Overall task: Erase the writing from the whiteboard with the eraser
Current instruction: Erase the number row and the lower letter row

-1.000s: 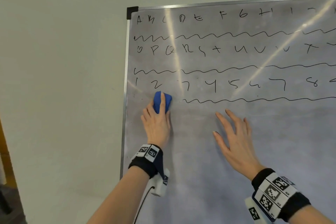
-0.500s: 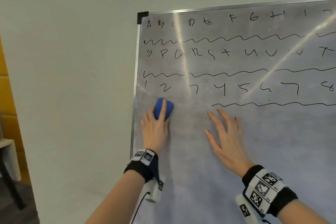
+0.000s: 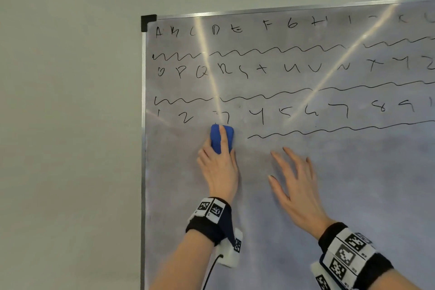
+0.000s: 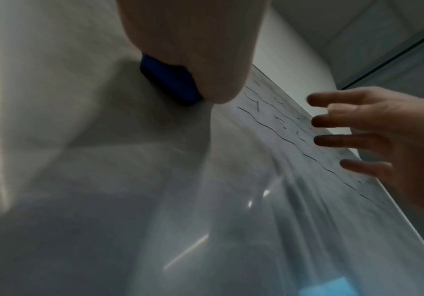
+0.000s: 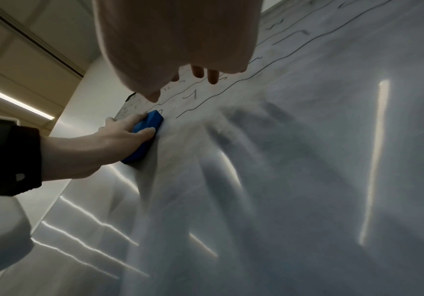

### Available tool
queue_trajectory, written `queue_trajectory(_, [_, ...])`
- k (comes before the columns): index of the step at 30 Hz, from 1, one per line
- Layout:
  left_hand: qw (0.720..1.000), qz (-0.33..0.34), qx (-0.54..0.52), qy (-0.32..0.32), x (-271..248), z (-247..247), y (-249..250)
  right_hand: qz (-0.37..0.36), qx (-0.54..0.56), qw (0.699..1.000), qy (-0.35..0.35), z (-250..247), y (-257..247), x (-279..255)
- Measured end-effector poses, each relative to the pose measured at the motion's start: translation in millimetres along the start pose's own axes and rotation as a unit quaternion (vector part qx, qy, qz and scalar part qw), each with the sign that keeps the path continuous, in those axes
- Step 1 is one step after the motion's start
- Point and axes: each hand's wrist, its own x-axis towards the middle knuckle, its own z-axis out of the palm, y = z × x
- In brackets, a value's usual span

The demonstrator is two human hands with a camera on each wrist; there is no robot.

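Note:
A wall-mounted whiteboard [image 3: 329, 207] carries rows of black letters, digits [image 3: 259, 116] and wavy lines; its lower part is smudged grey. My left hand [image 3: 221, 160] grips a blue eraser [image 3: 215, 139] and presses it on the board just below the third digit, index finger along its back. The lowest wavy line [image 3: 329, 128] begins a little right of the eraser. My right hand [image 3: 294, 179] lies flat on the board below that line, fingers spread, holding nothing. The wrist views show the eraser [image 4: 170, 82] [image 5: 147, 124] against the board.
A bare wall [image 3: 70, 125] lies left of the board's metal frame [image 3: 143, 172], which has a black corner cap [image 3: 148, 22]. The board runs on past the right edge of the head view. A ceiling light strip [image 5: 15, 100] shows in the right wrist view.
The eraser has slid right, from under the 2 to under the third digit. The left end of the lowest wavy line is shorter than a second ago. My right hand stays flat on the board.

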Motion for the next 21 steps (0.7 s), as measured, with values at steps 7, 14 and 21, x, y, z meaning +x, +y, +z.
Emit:
queue_trajectory(7, [0.992,0.108,0.006,-0.061,-22,15,63,0.015,-0.011,1.000,0.021,-29,40,-3])
queue_trajectory(14, [0.991,0.126,0.034,-0.030,-28,7,17,-0.006,0.010,0.999,0.034,-33,48,4])
queue_trajectory(21, [0.997,-0.079,0.014,0.012,-16,3,16,-0.022,0.027,0.999,0.020,-37,59,2])
